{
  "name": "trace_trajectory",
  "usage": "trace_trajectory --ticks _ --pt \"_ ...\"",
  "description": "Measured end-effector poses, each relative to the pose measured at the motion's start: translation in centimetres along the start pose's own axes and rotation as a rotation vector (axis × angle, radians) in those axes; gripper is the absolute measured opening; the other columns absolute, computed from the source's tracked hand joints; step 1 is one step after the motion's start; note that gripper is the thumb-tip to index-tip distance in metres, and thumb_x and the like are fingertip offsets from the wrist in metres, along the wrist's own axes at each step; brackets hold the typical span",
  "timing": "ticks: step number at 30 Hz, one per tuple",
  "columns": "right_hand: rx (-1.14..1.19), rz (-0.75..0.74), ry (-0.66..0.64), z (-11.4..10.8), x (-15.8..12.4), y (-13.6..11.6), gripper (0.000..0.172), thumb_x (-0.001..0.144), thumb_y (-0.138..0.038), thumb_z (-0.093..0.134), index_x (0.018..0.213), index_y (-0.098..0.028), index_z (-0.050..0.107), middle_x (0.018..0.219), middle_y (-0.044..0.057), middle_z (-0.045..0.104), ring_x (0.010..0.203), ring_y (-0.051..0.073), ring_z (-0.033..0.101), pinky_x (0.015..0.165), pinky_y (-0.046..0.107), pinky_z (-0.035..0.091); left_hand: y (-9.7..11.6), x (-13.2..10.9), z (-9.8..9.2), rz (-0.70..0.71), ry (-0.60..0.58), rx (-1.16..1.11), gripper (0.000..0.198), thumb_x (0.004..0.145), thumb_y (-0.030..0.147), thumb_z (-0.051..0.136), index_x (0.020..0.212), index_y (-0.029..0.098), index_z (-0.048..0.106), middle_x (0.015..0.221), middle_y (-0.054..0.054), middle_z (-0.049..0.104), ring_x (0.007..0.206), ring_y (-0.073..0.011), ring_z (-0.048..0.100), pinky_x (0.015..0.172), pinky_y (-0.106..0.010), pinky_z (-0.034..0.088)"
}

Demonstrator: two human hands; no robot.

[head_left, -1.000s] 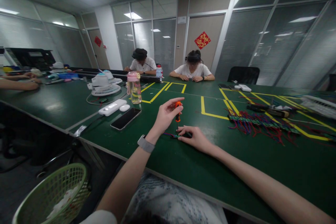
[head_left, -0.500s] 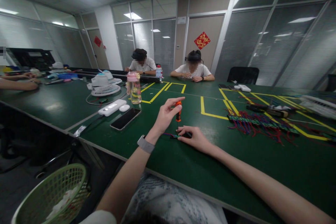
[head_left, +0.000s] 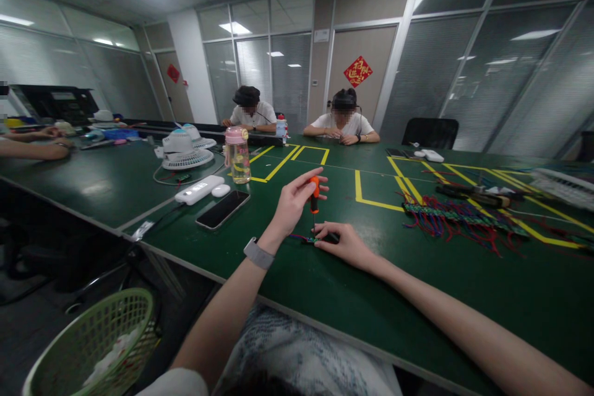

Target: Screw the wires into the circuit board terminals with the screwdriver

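The left hand [head_left: 291,201] gripped the orange screwdriver [head_left: 314,205] by its handle between thumb and fingers, shaft nearly upright, other fingers spread clear; the right hand [head_left: 346,244] steadied the small circuit board [head_left: 311,240] between thumb and fingertips, at its right end; the board lay on the green desk [head_left: 288,278], well in from the near edge, with wires [head_left: 297,236] running off towards the left; the tip stood at the board, though whether it sat in a screw was too small to tell; good work here, I judged, called for a plumb shaft, light downward pressure and small turns from the fingertips, the board kept flat, and the steadying fingertips set just aside, in case the blade slipped.
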State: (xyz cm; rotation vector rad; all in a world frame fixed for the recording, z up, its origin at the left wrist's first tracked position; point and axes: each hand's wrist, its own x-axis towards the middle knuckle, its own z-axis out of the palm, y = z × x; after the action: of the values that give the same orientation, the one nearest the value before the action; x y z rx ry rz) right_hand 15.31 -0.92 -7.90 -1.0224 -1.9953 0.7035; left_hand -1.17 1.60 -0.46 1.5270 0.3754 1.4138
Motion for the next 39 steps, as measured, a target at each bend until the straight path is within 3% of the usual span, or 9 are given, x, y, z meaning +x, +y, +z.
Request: trace_trajectory --ticks 5,8,11,16,21,27,32,35,39 --pt "-0.014 -0.002 -0.001 -0.02 -0.04 0.05 0.009 0.074 -0.026 0.069 0.076 -0.017 0.067 0.102 0.010 0.071 0.106 0.025 0.063 0.094 0.041 0.048 -0.06 0.08 -0.09 0.070 0.094 0.172 0.029 0.080 0.029 0.063 0.108 0.021 0.068 0.107 -0.007 0.064 0.091 -0.0151 0.060 0.076 -0.025 0.051" --pt "-0.017 0.002 -0.003 0.00 -0.04 0.00 0.008 0.074 -0.025 0.069 0.075 -0.017 0.067 0.101 0.010 0.071 0.106 0.024 0.063 0.094 0.041 0.048 -0.07 0.05 -0.01 0.031 0.029 0.042 0.031 0.087 0.029 0.053 0.114 0.021 0.064 0.119 -0.009 0.060 0.100 -0.0185 0.060 0.082 -0.030 0.052" --pt "-0.020 0.002 0.000 0.03 -0.03 -0.12 0.007 0.074 -0.024 0.069 0.074 -0.017 0.067 0.101 0.010 0.071 0.105 0.024 0.064 0.093 0.040 0.049 0.02 -0.07 0.15 -0.012 0.000 -0.016 0.037 0.085 0.029 0.056 0.121 0.020 0.059 0.111 -0.009 0.064 0.091 -0.0186 0.064 0.078 -0.034 0.054" --pt "-0.020 0.006 -0.006 -0.02 -0.02 -0.22 0.007 0.074 -0.023 0.068 0.075 -0.016 0.067 0.101 0.011 0.070 0.106 0.024 0.063 0.093 0.040 0.048 0.01 -0.03 -0.02 0.058 0.077 0.187 0.032 0.078 0.028 0.066 0.109 0.019 0.066 0.107 -0.006 0.063 0.088 -0.0149 0.062 0.076 -0.026 0.051" --pt "-0.018 0.009 -0.011 -0.02 0.01 -0.09 0.006 0.074 -0.022 0.068 0.074 -0.016 0.068 0.101 0.011 0.070 0.105 0.025 0.064 0.093 0.040 0.049 -0.20 0.02 -0.01 0.010 0.031 0.007 0.035 0.086 0.032 0.054 0.119 0.021 0.061 0.112 -0.008 0.063 0.093 -0.0187 0.063 0.079 -0.033 0.053" --pt "-0.025 0.005 -0.012 -0.02 0.00 -0.23 0.005 0.074 -0.021 0.068 0.075 -0.016 0.068 0.101 0.011 0.071 0.106 0.025 0.063 0.093 0.040 0.048 -0.15 -0.01 -0.20 0.092 0.073 0.210 0.028 0.079 0.028 0.065 0.106 0.020 0.069 0.104 -0.005 0.062 0.088 -0.0131 0.059 0.076 -0.023 0.049" --pt "-0.028 0.005 -0.006 -0.02 -0.06 -0.19 0.006 0.074 -0.022 0.068 0.076 -0.016 0.068 0.102 0.011 0.070 0.106 0.025 0.064 0.093 0.041 0.049 -0.09 -0.05 -0.02 -0.006 -0.024 0.008 0.036 0.088 0.032 0.052 0.122 0.022 0.059 0.107 -0.008 0.063 0.089 -0.0168 0.062 0.077 -0.031 0.053" --pt "-0.035 -0.010 -0.002 0.00 -0.09 -0.13 0.007 0.074 -0.023 0.068 0.076 -0.016 0.068 0.100 0.010 0.071 0.105 0.026 0.064 0.093 0.041 0.049 0.00 -0.09 -0.03 0.024 0.020 0.129 0.036 0.081 0.031 0.063 0.115 0.021 0.064 0.096 -0.005 0.063 0.080 -0.0137 0.061 0.072 -0.026 0.051" --pt "-0.052 -0.042 -0.012 0.00 -0.09 -0.21 0.009 0.075 -0.021 0.068 0.082 -0.017 0.070 0.100 0.009 0.071 0.104 0.025 0.064 0.093 0.040 0.049 -0.02 0.00 -0.22 0.083 0.027 0.238 0.028 0.083 0.030 0.060 0.109 0.023 0.068 0.108 -0.005 0.060 0.093 -0.0143 0.058 0.079 -0.023 0.048"
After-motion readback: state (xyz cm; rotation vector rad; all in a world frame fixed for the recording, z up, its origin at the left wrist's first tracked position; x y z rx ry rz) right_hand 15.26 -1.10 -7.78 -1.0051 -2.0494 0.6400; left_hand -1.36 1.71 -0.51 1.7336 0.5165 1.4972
